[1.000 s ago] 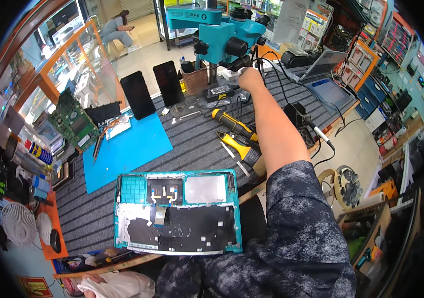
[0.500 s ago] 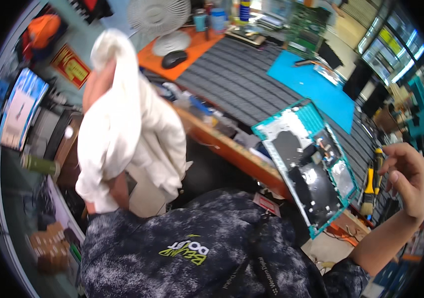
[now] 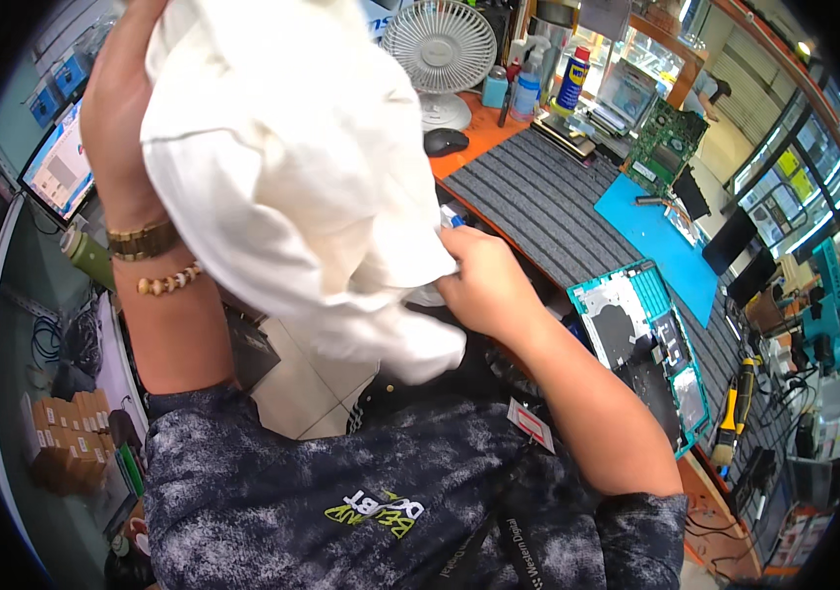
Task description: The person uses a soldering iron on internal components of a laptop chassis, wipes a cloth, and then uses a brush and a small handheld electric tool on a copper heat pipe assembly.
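My left hand [image 3: 117, 108] is raised at the upper left, wrapped on a large white cloth [image 3: 282, 177] that hangs in loose folds; a watch and bead bracelet are on that wrist. My right hand [image 3: 479, 275] grips the cloth's right side at mid height. Beyond my right forearm, an open teal laptop casing [image 3: 627, 334] lies on the bench, with yellow-handled tools [image 3: 735, 413] to its right.
The grey ribbed bench [image 3: 528, 206] carries a blue mat [image 3: 661, 246], a circuit board, a mouse, bottles, a white fan [image 3: 438, 57] and a teal microscope [image 3: 821, 315]. A monitor [image 3: 58, 167] is at left. A person [image 3: 707, 93] is in the back.
My view has turned from the bench toward my left. My left hand has lifted the cloth higher, and my right hand has come from over the bench to take hold of it.
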`<action>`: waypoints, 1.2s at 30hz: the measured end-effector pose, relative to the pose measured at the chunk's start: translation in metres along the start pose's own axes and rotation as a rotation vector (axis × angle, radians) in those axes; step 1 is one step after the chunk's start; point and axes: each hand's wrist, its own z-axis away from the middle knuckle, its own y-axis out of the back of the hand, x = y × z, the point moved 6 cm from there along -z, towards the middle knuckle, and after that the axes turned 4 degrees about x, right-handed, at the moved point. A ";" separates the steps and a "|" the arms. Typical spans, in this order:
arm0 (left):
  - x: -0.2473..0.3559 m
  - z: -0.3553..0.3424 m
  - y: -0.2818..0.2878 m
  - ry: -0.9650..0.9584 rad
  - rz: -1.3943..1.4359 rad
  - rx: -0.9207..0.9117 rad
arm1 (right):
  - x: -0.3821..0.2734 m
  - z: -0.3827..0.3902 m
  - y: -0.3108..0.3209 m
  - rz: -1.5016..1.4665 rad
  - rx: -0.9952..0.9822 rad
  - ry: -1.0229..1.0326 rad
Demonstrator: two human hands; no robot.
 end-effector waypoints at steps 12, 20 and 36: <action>-0.118 0.018 0.127 0.496 0.129 0.077 | -0.051 -0.009 0.105 -0.275 -0.188 -0.172; -0.093 0.025 0.137 0.768 0.590 0.040 | -0.019 -0.053 0.111 0.158 0.322 -0.062; 0.010 0.061 0.001 0.537 1.023 -0.363 | -0.117 0.015 -0.082 -0.349 -0.481 -0.069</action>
